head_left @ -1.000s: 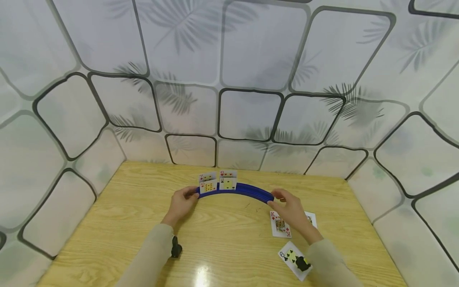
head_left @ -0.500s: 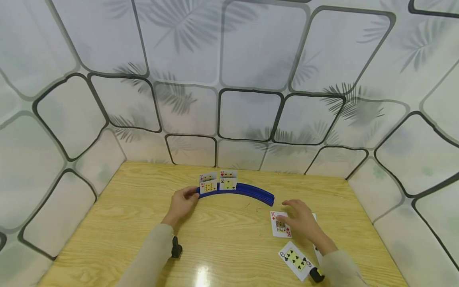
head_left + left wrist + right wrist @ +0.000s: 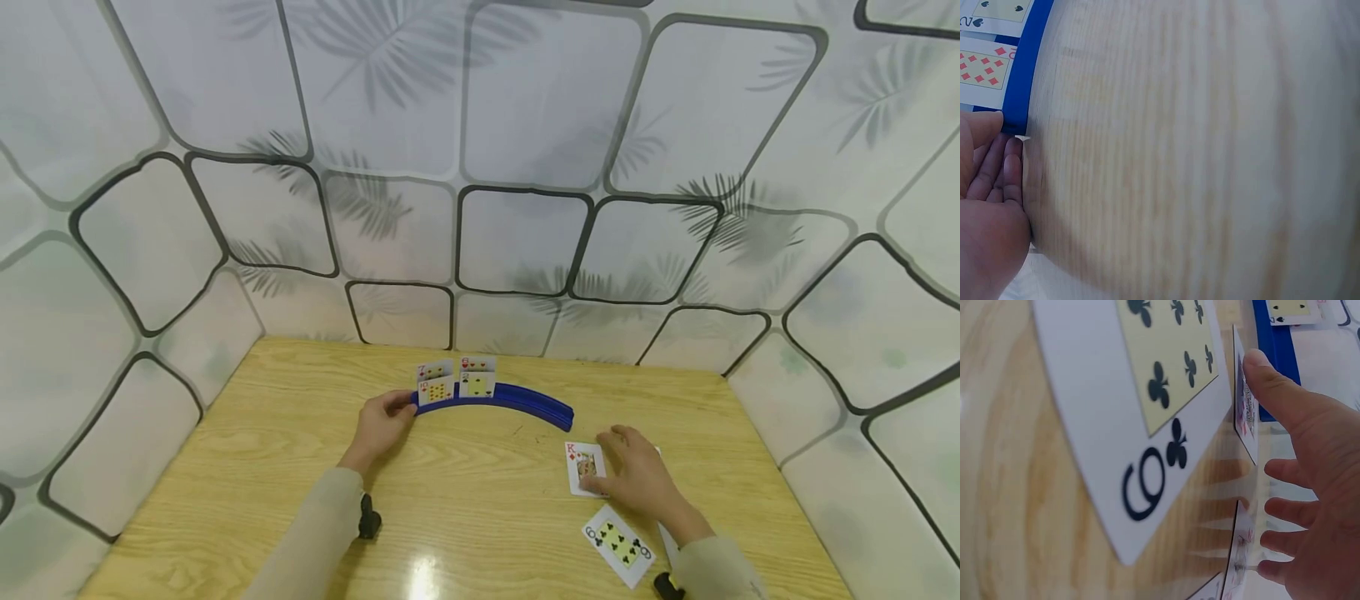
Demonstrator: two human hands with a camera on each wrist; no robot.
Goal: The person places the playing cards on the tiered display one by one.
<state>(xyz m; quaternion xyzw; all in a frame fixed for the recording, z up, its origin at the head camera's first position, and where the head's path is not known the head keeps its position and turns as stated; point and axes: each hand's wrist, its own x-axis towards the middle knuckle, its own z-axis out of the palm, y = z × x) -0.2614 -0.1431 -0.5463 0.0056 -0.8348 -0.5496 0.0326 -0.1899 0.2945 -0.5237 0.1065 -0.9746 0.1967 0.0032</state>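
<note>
My left hand [image 3: 381,427] pinches the left end of a curved blue card holder [image 3: 532,402], thumb in front and fingers behind. Two pairs of playing cards stand in it. A ten of diamonds [image 3: 982,70] and a two of spades [image 3: 477,384] are in front, with red cards [image 3: 477,364] behind them. My right hand [image 3: 641,475] is over the king of diamonds [image 3: 576,477], fingers spread and thumb overlapping its lower right part. In the right wrist view the thumb reaches across the king [image 3: 1242,400], while the other fingers hang apart beside it.
A clubs card [image 3: 618,546] lies face up nearer me on the wooden table [image 3: 480,483]. More cards [image 3: 1238,550] lie to the right, partly hidden under my right hand and forearm. A patterned curtain [image 3: 525,233] surrounds the table's back and sides.
My right hand has let go of the holder's right end and moved down and right to the king of diamonds. My left hand stays at the left end of the card holder.
</note>
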